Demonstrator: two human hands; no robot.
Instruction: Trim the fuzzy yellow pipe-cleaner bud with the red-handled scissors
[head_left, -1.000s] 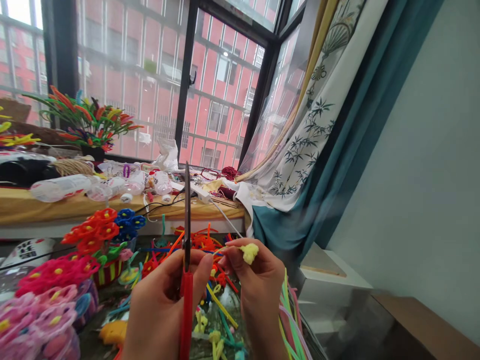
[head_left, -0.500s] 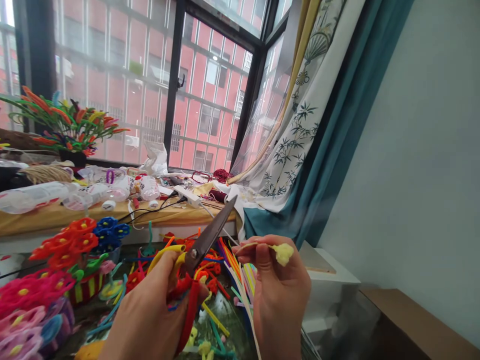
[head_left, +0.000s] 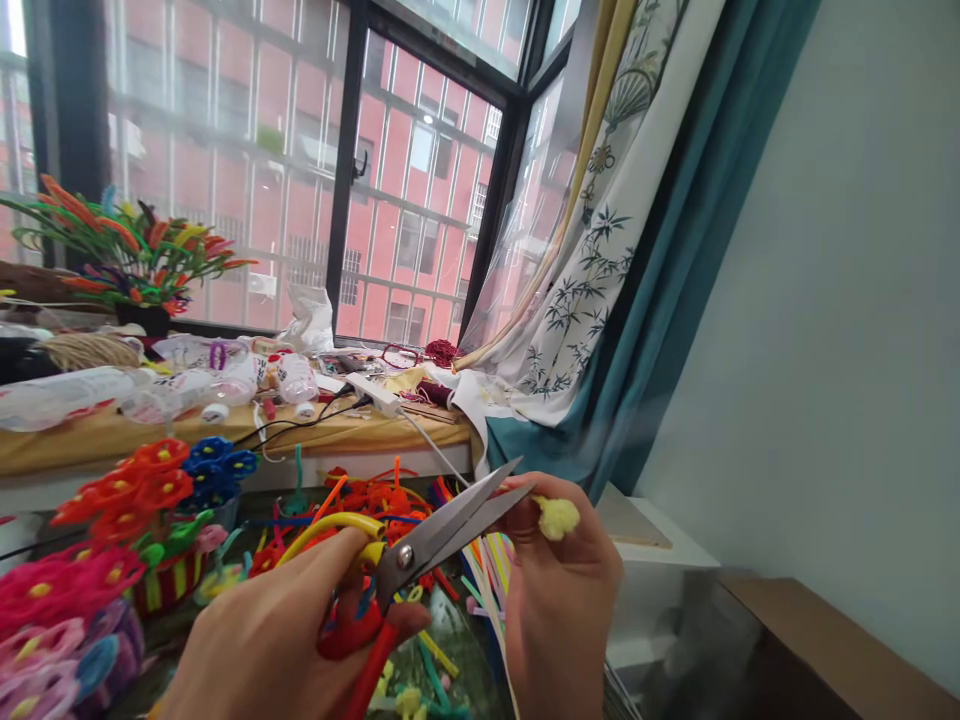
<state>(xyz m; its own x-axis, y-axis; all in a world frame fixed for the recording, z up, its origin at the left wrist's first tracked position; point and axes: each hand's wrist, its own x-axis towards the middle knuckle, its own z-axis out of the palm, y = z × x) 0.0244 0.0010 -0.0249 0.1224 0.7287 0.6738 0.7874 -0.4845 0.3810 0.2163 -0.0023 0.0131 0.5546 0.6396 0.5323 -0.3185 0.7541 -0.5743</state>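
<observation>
Between both hands, scissors at yellow tuft

Nothing legible shows here — no word, number, brand or sign can be made out. The clear plastic packets on the far left ledge carry small red and dark printed marks, but they are too small and blurred to read. The white curtain on the right bears only bamboo and fan pictures — no writing.
</observation>
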